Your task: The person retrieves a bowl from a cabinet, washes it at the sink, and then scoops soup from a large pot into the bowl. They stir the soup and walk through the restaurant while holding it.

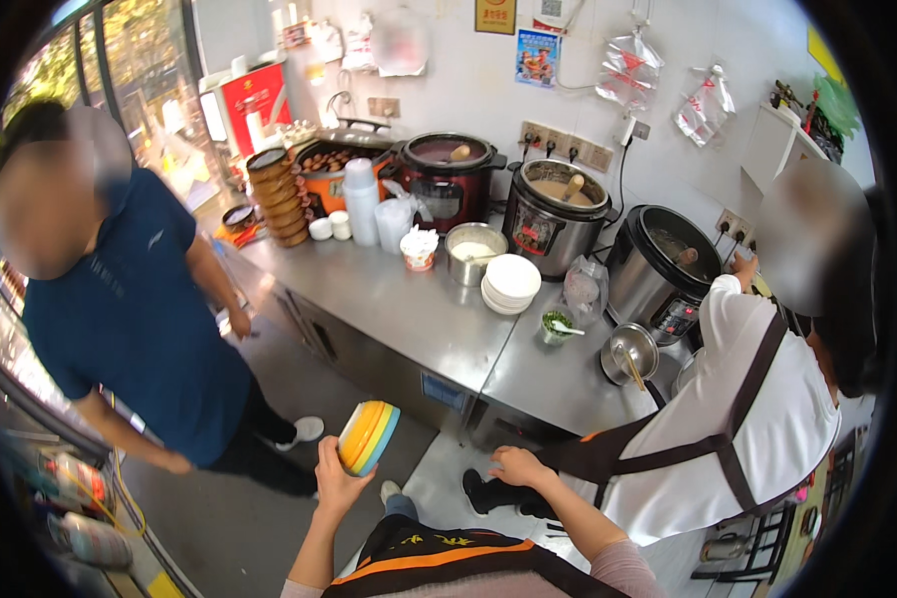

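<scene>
My left hand (342, 478) grips a stack of small bowls (371, 437) in white, yellow, orange and light blue. The stack is tilted on its side above the floor. To its right, my right hand (519, 467) hangs in the air with fingers apart, holding nothing. In front of both hands runs a stainless-steel counter (389, 299). A stack of white bowls (511, 282) stands on it, close to a metal pot (476, 254) of pale liquid. A plastic cup of chopped greens (557, 329) has a white spoon in it.
A person in a blue shirt (142, 314) stands at left. On the right, a co-worker in white (725, 418) leans over the counter, with another person (845, 299) beyond. Electric cookers (557, 217) line the wall. A steel saucepan (629, 353) sits near the counter's front edge.
</scene>
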`<state>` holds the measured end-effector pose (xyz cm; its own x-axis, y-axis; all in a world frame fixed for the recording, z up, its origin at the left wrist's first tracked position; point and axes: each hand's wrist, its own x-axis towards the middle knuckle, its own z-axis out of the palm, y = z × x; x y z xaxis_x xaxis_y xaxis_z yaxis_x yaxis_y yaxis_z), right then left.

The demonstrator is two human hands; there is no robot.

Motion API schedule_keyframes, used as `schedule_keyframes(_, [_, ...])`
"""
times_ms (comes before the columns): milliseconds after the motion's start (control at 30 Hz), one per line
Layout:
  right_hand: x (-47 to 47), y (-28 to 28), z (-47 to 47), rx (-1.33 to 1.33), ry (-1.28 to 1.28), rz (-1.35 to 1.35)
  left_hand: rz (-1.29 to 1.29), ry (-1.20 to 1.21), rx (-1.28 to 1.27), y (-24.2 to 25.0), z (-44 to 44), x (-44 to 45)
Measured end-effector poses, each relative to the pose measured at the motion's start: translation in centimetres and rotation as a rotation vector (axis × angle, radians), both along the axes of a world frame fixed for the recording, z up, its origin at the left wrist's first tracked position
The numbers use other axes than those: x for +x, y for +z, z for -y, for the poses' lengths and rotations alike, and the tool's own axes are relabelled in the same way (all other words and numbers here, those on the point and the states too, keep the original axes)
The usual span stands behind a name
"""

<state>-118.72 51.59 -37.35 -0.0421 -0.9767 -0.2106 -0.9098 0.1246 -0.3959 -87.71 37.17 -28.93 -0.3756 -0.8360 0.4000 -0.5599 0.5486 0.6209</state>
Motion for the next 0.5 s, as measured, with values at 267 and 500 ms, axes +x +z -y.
schedule_keyframes(267, [-4.0, 4.3, 10.4, 0.187, -0.211, -0.002, -0.053, -0.11, 0.116, 0.6, 16.9, -4.6])
schedule_keyframes(500, [-16.3, 10.9, 24.2, -0.218, -0.559, -0.382, -0.397, -0.134, 0.895, -1.5, 27.4, -11.5])
